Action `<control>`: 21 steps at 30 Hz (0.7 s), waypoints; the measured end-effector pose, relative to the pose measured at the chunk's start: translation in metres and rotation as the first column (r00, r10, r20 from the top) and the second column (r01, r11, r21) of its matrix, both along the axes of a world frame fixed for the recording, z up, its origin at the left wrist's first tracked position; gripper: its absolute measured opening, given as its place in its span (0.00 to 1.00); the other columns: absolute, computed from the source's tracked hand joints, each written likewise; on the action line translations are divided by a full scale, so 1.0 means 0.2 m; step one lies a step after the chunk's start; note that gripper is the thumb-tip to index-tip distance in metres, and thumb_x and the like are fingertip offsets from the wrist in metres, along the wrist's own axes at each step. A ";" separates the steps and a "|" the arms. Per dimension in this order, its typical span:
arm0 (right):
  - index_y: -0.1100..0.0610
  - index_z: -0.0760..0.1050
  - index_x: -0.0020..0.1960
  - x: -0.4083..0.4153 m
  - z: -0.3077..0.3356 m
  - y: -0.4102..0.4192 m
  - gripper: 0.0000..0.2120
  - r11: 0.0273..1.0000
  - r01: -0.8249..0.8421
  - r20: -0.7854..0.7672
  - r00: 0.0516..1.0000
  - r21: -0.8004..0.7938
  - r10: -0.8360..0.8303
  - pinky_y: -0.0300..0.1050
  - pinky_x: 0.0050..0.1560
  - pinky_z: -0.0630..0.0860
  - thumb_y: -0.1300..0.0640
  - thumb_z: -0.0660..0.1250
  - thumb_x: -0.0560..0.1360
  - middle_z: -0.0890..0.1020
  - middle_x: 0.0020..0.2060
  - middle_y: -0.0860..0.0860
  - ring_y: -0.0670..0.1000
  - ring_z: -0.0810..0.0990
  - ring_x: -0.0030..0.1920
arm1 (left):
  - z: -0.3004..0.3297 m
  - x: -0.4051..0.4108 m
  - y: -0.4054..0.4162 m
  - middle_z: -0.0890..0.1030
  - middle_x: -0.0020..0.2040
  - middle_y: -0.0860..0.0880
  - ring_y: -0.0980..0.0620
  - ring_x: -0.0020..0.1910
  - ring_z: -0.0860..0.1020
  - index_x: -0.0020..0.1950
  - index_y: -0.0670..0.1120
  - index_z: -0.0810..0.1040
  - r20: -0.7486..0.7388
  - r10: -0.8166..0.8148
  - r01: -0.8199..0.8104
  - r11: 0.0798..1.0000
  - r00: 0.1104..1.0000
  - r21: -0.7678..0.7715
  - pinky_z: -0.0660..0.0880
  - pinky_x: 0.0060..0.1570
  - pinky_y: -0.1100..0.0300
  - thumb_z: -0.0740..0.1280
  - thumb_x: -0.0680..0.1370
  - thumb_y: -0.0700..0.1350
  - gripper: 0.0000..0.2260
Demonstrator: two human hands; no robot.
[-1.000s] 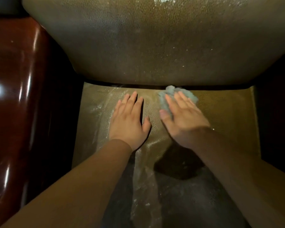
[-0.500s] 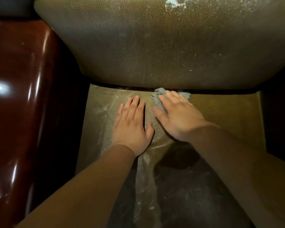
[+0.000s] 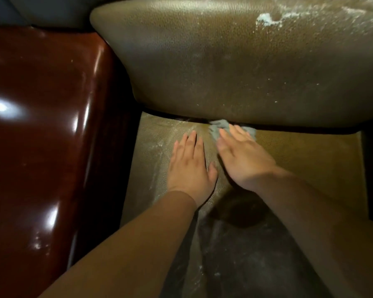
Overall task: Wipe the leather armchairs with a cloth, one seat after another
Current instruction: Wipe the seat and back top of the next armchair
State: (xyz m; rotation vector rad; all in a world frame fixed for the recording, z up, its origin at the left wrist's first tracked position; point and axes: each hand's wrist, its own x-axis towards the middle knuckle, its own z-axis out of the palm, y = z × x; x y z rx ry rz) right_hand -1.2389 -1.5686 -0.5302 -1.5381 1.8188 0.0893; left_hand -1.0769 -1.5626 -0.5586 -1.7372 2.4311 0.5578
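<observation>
At far left, the glossy armrest (image 3: 43, 130) borders the seat (image 3: 306, 166) and needs no contact in this step. The left hand (image 3: 191, 168) lies flat on the seat with fingers straight, holding nothing; use it only as a brace and keep it off the area being wiped. Pale streaks on the leather run past this hand toward the near edge. To its right, the right hand (image 3: 243, 158) presses the cloth (image 3: 219, 125) with straight fingers into the far crease where the seat meets the backrest (image 3: 235, 65). Keep the palm flat, maintain even pressure, and draw the cloth along the crease toward the unwiped right side. White residue marks the backrest's upper right; it probably needs a later pass.
</observation>
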 end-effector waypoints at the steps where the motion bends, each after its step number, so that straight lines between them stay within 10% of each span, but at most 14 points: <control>1: 0.47 0.49 0.85 -0.05 0.05 0.03 0.30 0.999 0.026 -0.014 1.000 0.032 -0.026 0.45 0.79 0.40 0.38 0.39 0.85 0.48 0.84 0.47 0.47 0.43 0.83 | 0.03 0.02 -0.01 0.53 0.86 0.45 0.47 0.85 0.48 0.86 0.43 0.54 0.003 0.000 0.000 1.000 1.000 0.003 0.39 0.83 0.51 0.55 0.84 0.58 0.33; 6: 0.52 0.45 0.85 0.12 0.09 -0.07 0.26 0.988 0.105 -0.056 0.993 0.111 -0.099 0.54 0.82 0.41 0.51 0.43 0.88 0.48 0.84 0.56 0.57 0.43 0.83 | 0.11 0.29 -0.10 0.55 0.86 0.45 0.45 0.85 0.51 0.85 0.46 0.56 0.084 0.003 -0.002 1.000 0.996 -0.002 0.46 0.84 0.48 0.54 0.83 0.63 0.35; 14: 0.46 0.45 0.85 0.13 0.01 -0.03 0.42 0.994 -0.113 -0.074 0.991 0.006 0.113 0.49 0.82 0.42 0.28 0.27 0.76 0.47 0.84 0.48 0.47 0.42 0.83 | -0.03 0.50 -0.01 0.37 0.86 0.49 0.51 0.84 0.35 0.86 0.48 0.40 -0.004 0.161 -0.160 0.981 0.987 0.108 0.45 0.84 0.48 0.50 0.85 0.64 0.36; 21: 0.55 0.47 0.85 0.48 -0.13 -0.18 0.38 0.999 0.041 -0.171 0.985 0.009 -0.039 0.55 0.82 0.41 0.32 0.39 0.82 0.50 0.83 0.59 0.59 0.45 0.83 | -0.13 0.52 0.08 0.41 0.87 0.51 0.54 0.84 0.36 0.86 0.48 0.43 -0.091 0.248 -0.248 0.969 0.964 0.016 0.43 0.83 0.53 0.48 0.83 0.61 0.35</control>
